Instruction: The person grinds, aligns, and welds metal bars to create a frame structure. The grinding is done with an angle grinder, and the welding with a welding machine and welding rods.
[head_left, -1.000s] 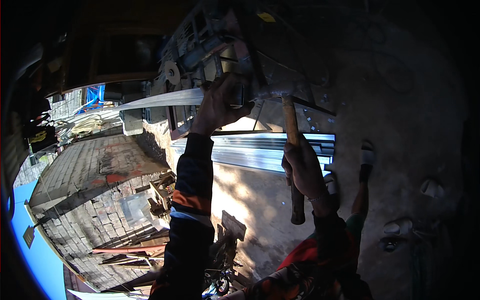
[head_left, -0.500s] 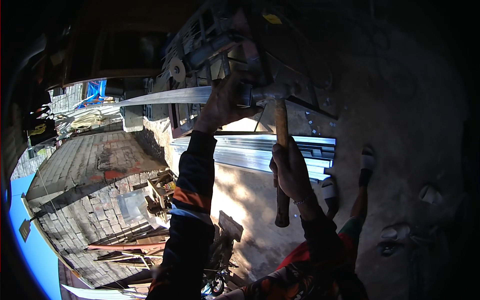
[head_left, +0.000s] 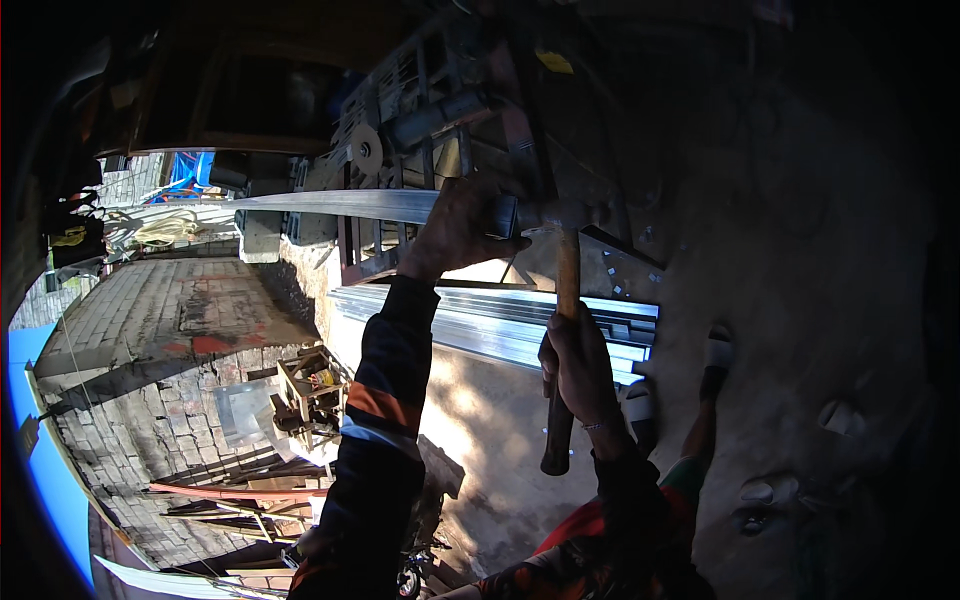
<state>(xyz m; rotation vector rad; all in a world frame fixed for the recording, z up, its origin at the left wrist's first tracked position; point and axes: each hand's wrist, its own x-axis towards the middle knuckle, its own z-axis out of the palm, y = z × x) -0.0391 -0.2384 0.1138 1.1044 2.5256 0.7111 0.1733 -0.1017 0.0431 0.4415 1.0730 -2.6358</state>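
My left hand (head_left: 455, 230) is closed around a long silvery metal profile (head_left: 350, 202), close to its right-hand end. The profile runs off to the left, into the brighter part of the yard. In my right hand (head_left: 583, 370) is a hammer (head_left: 568, 270), gripped partway along its wooden handle. The handle's butt points down, and the dark hammer head is up beside the profile's end. Deep shade hides whether head and profile touch.
Several shiny metal profiles (head_left: 500, 325) lie on the ground below my hands, by my feet. A metal rack (head_left: 375, 225) and a pale disc (head_left: 366, 150) on a dark machine stand beyond. Leftward are a block wall (head_left: 170, 310) and scrap wood (head_left: 250, 520).
Both hands, with the profile and the hammer, sit slightly lower and farther right in the picture, while the background has shifted a little. The hammer head stays beside the profile's end.
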